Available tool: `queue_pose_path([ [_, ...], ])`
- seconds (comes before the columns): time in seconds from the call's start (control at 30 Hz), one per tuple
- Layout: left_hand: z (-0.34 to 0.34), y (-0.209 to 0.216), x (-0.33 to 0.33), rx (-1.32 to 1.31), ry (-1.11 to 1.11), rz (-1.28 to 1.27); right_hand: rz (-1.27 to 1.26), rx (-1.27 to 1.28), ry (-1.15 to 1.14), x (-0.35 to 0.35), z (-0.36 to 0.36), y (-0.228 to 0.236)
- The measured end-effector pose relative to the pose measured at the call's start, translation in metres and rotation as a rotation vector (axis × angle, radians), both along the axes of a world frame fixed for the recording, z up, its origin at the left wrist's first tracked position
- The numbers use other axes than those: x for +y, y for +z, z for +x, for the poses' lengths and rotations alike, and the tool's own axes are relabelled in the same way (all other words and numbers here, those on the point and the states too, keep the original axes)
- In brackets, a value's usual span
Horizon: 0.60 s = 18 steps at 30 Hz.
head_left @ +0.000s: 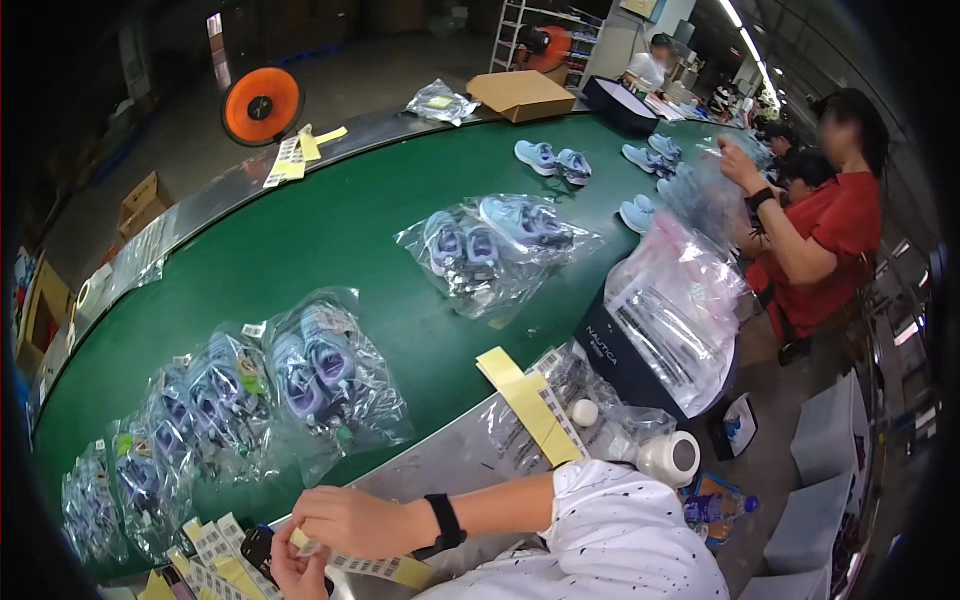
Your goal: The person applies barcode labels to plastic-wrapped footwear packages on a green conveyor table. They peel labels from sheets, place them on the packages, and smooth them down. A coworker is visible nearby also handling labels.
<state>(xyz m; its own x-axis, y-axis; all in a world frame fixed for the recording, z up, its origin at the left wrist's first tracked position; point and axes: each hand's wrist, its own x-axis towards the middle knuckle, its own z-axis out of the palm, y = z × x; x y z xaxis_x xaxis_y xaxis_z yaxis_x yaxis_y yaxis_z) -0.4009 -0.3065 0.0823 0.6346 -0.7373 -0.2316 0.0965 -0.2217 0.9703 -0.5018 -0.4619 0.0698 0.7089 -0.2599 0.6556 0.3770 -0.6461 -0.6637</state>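
Observation:
My right hand (345, 520), with a black watch on its wrist, reaches left across the belt's metal edge and pinches a strip of white and yellow labels (375, 567). Just below it, my left hand (288, 568) grips the same strip at its left end. Several more label strips (210, 550) lie fanned out left of my hands, beside a small black object (257, 545). Clear bags of purple-blue shoes (320, 375) lie on the green conveyor belt (330, 230) right above my hands.
More bagged shoes (495, 245) and loose blue shoes (552, 160) lie further up the belt. A dark shoebox (625, 365) with plastic bags, yellow strips (525, 395) and a white tape roll (672, 458) sit right. A co-worker in red (830, 240) handles bags. Cardboard box (520, 95) at back.

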Motion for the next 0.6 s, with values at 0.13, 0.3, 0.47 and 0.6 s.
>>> queue_pose_path([
  [0.13, 0.010, -0.006, 0.004, 0.144, 0.074, -0.046, 0.309, -0.052, -0.118, -0.055, -0.006, 0.051],
  [0.3, 0.014, -0.006, 0.011, 0.135, 0.027, -0.019, 0.950, 0.209, -0.492, -0.230, -0.008, -0.026],
  [0.47, 0.009, -0.014, 0.014, 0.174, 0.078, -0.025, 1.157, 0.502, -0.508, -0.276, 0.023, -0.090],
  [0.6, 0.009, -0.013, 0.007, 0.175, 0.060, -0.002, 1.331, 0.305, -0.609, -0.293, 0.062, -0.117],
])
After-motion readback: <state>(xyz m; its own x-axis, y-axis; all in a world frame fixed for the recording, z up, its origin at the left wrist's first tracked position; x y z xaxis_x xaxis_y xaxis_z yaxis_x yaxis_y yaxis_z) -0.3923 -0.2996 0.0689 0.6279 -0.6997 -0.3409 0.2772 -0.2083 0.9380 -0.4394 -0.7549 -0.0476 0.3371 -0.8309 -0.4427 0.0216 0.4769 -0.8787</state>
